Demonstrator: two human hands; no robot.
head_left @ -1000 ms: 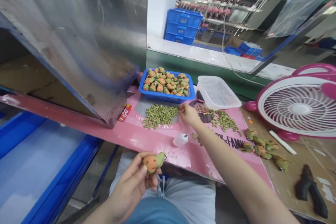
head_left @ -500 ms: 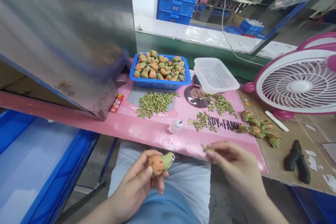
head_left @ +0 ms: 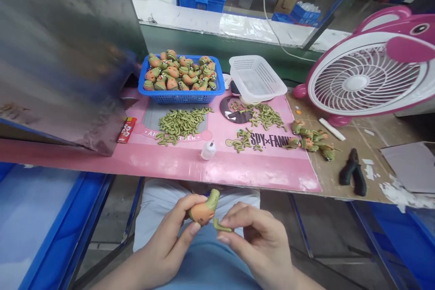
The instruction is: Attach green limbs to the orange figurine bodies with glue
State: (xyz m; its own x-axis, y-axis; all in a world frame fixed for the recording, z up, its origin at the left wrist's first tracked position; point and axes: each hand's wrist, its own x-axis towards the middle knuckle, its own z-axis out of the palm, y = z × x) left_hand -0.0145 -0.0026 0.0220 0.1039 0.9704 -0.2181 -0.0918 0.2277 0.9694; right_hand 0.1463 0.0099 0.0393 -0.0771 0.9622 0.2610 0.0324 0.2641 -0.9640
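right hand [head_left: 260,238] is now close in beside left hand [head_left: 180,231]; half a second earlier it was well apart, to the right. orange-and-green figure [head_left: 202,211]: rounded orange body with small dark marks, smooth green end. that end now points upward; before, it pointed rightward. position: over the lap, just in front of the table edge.

left grip: thumb and fingers closed around the figure's body, green end free. right grip: thumb and fingertips pinched nearly shut on a small green piece [head_left: 222,226], slim and bent, its free end just beside the figure. contact between the two: cannot tell.

outward, on the pink mat [head_left: 258,167]: white bottle [head_left: 208,150] with dark tip, upright; large heap of green pieces [head_left: 181,123], with smaller groups to its right. behind the heap, blue basket [head_left: 181,96] filled with similar figures; to its right, white basket [head_left: 258,77]. farther right: loose green-and-orange parts [head_left: 311,140], black-handled tool [head_left: 353,172], pink-and-white fan [head_left: 356,82].
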